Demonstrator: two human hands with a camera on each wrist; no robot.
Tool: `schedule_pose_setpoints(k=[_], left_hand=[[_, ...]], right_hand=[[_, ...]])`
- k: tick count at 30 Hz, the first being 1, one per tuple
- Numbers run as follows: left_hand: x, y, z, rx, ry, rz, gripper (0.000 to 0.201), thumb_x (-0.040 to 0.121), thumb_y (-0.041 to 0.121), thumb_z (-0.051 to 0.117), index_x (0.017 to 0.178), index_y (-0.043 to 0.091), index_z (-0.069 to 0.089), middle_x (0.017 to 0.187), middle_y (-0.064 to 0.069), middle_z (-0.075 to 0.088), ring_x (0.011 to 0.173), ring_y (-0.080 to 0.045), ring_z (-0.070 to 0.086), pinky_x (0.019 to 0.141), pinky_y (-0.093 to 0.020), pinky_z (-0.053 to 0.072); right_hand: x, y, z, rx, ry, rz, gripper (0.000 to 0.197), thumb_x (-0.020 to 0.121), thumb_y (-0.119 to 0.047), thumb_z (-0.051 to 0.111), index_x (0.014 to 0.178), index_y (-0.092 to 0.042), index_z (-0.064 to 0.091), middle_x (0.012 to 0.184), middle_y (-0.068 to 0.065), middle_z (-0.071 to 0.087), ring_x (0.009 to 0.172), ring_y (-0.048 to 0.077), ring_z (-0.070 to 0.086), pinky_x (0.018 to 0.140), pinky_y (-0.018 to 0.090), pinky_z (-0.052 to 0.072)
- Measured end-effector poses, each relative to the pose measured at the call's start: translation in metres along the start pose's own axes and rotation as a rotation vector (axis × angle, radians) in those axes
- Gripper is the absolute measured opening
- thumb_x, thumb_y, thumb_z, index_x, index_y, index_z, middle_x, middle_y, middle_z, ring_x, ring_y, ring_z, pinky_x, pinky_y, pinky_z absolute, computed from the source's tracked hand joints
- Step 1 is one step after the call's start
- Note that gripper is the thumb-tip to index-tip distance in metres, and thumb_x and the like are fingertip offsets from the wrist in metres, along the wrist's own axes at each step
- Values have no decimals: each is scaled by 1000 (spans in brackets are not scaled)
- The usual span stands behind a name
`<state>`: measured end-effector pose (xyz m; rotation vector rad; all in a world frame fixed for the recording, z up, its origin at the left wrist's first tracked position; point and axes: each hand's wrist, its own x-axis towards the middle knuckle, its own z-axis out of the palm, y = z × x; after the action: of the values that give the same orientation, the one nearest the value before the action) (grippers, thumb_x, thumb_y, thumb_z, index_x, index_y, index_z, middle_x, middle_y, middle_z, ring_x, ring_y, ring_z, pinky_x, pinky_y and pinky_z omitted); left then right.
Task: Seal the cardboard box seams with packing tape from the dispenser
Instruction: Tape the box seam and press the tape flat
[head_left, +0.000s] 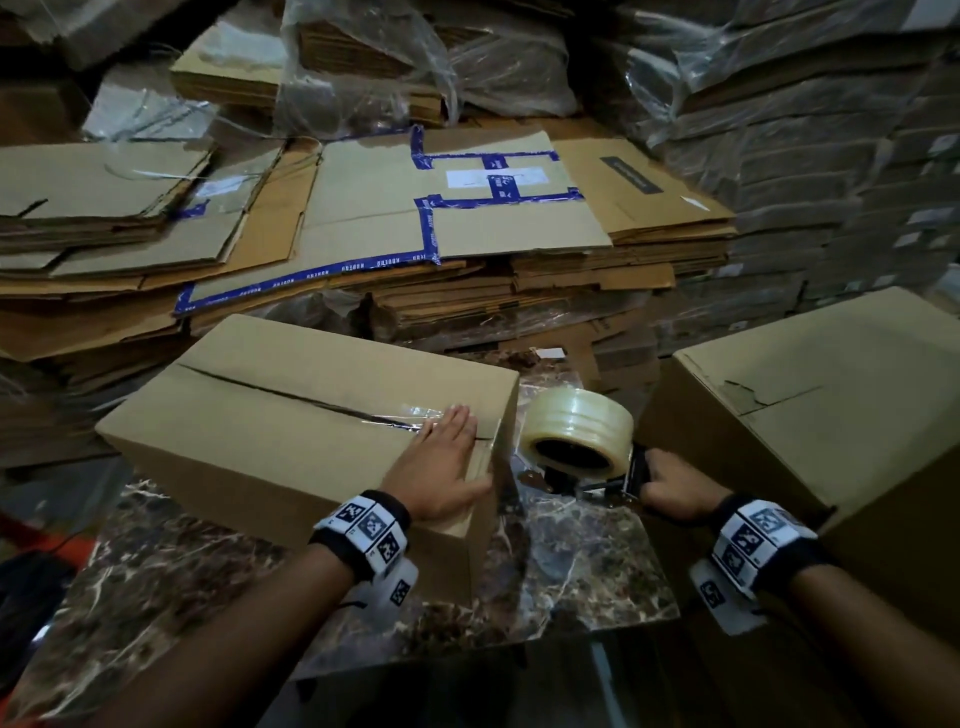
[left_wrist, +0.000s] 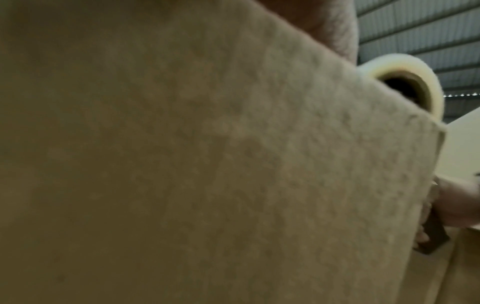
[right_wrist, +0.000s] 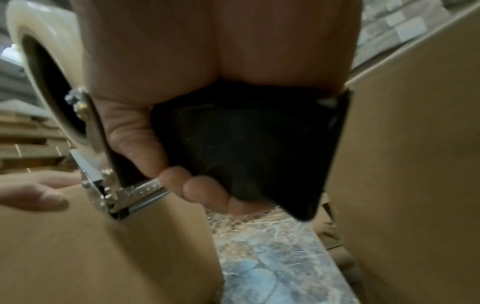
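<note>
Left wrist view is mostly box (left_wrist: 207, 164); left hand (head_left: 441, 462) lies flat, right hand (head_left: 670, 486) grips dispenser (head_left: 597, 467).

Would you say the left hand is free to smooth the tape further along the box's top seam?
Probably yes: the left hand lies flat on the box, and the seam ahead is bare.
</note>
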<state>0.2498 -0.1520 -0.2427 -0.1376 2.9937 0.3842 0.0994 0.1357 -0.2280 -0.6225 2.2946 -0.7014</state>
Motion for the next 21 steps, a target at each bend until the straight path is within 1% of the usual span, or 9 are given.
schedule_pose_setpoints(k=[2, 4, 6, 9, 12, 14, 16, 18, 21], left_hand=[[0, 1, 0, -4, 3, -1, 111, 69, 80, 13, 158, 14, 2, 165, -4, -5, 151, -13, -7, 119, -32, -6], [-1, 1, -1, -7, 1, 4, 110, 69, 80, 13, 157, 14, 1, 165, -3, -6, 151, -13, -8, 119, -32, -6], [-1, 0, 0, -3, 8, 8, 109, 71, 79, 13, 157, 14, 0, 165, -3, -7, 151, -13, -8, 120, -34, -5], [-1, 0, 2, 14, 7, 1, 102, 77, 72, 21, 157, 14, -3, 165, -4, -8, 151, -14, -8, 122, -35, -3], [-2, -1, 3, -3, 11, -3, 95, 83, 65, 29, 157, 15, -4, 165, -4, -8, 151, -14, -9, 123, -36, -2], [-2, -1, 3, 1, 18, -1, 91, 88, 62, 33, 157, 15, -3, 165, -4, -8, 151, -14, -9, 122, -35, -3], [-3, 0, 4, 17, 22, -3, 88, 91, 59, 36, 157, 15, -2, 165, -5, -9, 151, -14, -10, 121, -34, -5], [-2, 0, 3, 20, 23, -8, 87, 93, 58, 37, 157, 15, -3, 165, -4, -9, 151, -14, -10, 120, -33, -5], [-1, 0, 5, 19, 31, -13, 87, 93, 58, 38, 157, 16, -3, 165, -3, -10, 151, -13, -11, 118, -31, -7]], right_hand=[[-1, 3, -2, -19, 9, 3, 25, 65, -13, 61, 82, 4, 66, 77, 19, 71, 67, 31, 66, 57, 34, 46], [0, -5, -1, -37, 11, -4, 13, 69, -6, 60, 76, 4, 65, 72, 19, 68, 60, 24, 62, 54, 31, 44], [3, -18, 5, -31, 2, -12, 4, 72, -4, 59, 71, -3, 63, 67, 16, 65, 56, 21, 58, 51, 29, 43], [13, -30, 16, 89, -35, 9, 10, 64, -12, 55, 69, -7, 61, 58, 11, 59, 48, 21, 51, 48, 28, 40], [21, -34, 16, 110, -43, 46, 9, 67, -13, 54, 67, -6, 61, 55, 10, 56, 44, 20, 48, 47, 27, 38], [24, -28, 10, 17, 2, 85, 11, 71, -19, 59, 70, -9, 65, 60, 6, 64, 49, 22, 57, 49, 29, 45], [22, -12, 12, -182, -8, 132, 11, 80, -21, 61, 71, -15, 65, 70, 4, 67, 63, 25, 64, 60, 29, 50], [19, 9, 28, -267, -45, 189, 13, 87, -23, 60, 76, -17, 63, 77, 3, 63, 71, 23, 59, 67, 28, 46], [22, 35, 63, 47, -65, 271, 15, 81, -11, 63, 66, -16, 61, 64, 3, 59, 60, 19, 53, 61, 28, 42]])
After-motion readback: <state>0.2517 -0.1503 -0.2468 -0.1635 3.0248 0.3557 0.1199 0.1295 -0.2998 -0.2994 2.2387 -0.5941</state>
